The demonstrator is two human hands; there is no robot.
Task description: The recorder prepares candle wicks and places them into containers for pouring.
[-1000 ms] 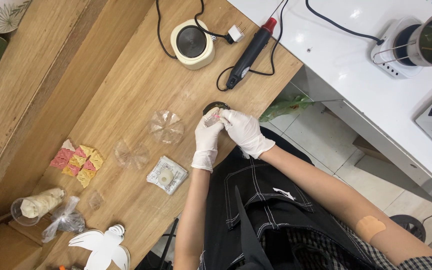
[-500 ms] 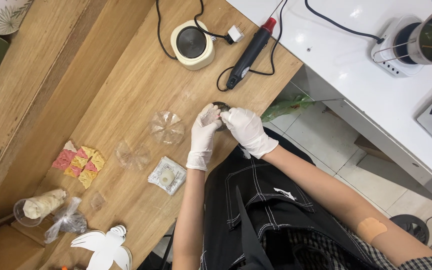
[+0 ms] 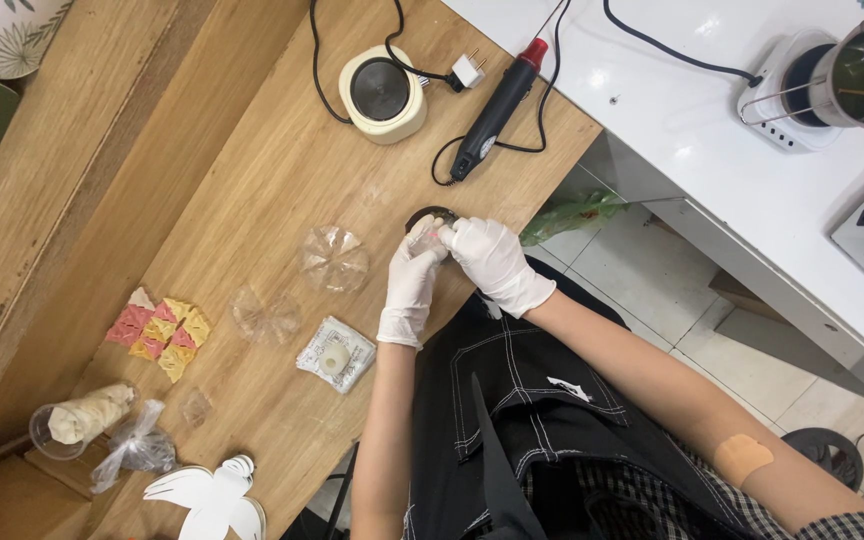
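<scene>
Both hands wear white gloves and meet over the near edge of the wooden table (image 3: 252,170). My left hand (image 3: 412,280) and my right hand (image 3: 492,260) pinch together a small clear piece with a pink bit (image 3: 431,233) between the fingertips. Just behind the fingers a small round dark object (image 3: 429,214) rests on the table, partly hidden by the hands. A clear flower-shaped plastic mould (image 3: 333,259) lies to the left of my left hand.
A second clear mould (image 3: 264,315), a small packet with a white disc (image 3: 336,355), pink and yellow shapes (image 3: 159,328), a cup (image 3: 77,418), a white bird cut-out (image 3: 210,495). Farther back are a round hot plate (image 3: 383,92) and a black heat tool (image 3: 495,110). A pot on a warmer (image 3: 832,80) stands on the white counter.
The hands have stayed together at the table edge, with the fingers shifting slightly around the small piece. The view has moved a little.
</scene>
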